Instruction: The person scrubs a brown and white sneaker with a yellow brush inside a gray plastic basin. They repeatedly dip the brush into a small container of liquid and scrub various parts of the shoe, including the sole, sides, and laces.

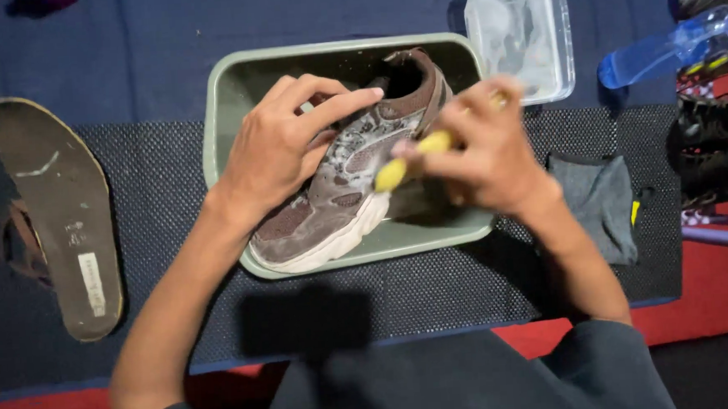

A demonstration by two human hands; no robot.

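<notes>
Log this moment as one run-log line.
left hand: steadies brown shoe | right hand: holds yellow brush on shoe | shoe: soapy, in green tub | nearby: insole, grey cloth

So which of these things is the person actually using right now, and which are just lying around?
In use:
- brown sneaker, steadied by the left hand
- yellow-handled brush, gripped by the right hand
- green basin under the shoe

Lying about:
- insole
- clear plastic container
- blue spray bottle
- grey cloth
</notes>
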